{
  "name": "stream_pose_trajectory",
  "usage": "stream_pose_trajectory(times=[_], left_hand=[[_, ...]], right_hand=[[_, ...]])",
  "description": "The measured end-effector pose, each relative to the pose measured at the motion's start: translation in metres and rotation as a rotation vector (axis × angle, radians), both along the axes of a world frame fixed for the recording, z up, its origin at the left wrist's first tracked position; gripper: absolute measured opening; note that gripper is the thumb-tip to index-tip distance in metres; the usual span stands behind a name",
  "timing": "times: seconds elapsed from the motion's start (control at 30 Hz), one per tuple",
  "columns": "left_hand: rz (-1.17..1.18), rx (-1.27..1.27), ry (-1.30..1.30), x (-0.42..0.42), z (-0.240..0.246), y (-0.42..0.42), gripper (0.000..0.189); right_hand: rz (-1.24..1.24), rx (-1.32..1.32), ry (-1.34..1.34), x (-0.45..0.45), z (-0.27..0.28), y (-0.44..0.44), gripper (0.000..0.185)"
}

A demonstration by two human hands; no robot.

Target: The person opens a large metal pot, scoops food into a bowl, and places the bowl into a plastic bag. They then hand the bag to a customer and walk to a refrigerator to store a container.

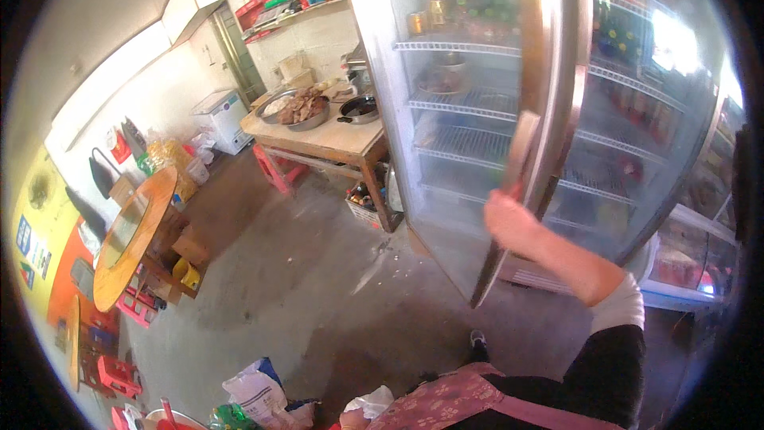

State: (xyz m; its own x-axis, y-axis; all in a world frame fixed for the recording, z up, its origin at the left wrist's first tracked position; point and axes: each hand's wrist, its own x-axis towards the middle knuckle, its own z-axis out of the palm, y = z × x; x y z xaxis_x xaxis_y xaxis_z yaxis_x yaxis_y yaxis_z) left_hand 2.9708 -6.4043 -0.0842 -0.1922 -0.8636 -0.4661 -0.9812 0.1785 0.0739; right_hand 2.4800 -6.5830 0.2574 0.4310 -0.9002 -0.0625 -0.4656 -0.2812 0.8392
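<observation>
My right hand [512, 222] is closed around the lower part of the upright handle [520, 146] on the left glass door [459, 251] of a tall display refrigerator. That door stands out from the cabinet, with its lower corner over the floor. Through the glass, wire shelves [465, 106] show a metal bowl [441, 79], a gold-coloured can [417, 22] and a jar [438, 7]. My left hand [354, 419] is low at the bottom edge, beside white cloth [371, 401] that may be its cuff; most of it is cut off, and whether it holds anything is hidden.
A wooden table [340, 138] bears a wide metal basin [307, 122] of brown food pieces and a dark pan [360, 108]. Left stand a round-topped table [113, 269] and red plastic stools [119, 375]. A printed sack [256, 391] lies near my feet; a glass display case [680, 257] is right.
</observation>
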Motion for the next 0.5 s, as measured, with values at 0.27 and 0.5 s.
stream_pose_trajectory(times=[0.27,0.5], left_hand=[[-0.290,-0.007,0.025,-0.044,-0.019,-0.044,0.021],[-0.434,-0.095,0.197,-0.142,0.031,-0.104,0.020]], right_hand=[[0.565,-0.089,0.137,0.150,-0.015,-0.034,0.022],[0.617,-0.300,0.415,0.231,-0.034,-0.087,0.036]])
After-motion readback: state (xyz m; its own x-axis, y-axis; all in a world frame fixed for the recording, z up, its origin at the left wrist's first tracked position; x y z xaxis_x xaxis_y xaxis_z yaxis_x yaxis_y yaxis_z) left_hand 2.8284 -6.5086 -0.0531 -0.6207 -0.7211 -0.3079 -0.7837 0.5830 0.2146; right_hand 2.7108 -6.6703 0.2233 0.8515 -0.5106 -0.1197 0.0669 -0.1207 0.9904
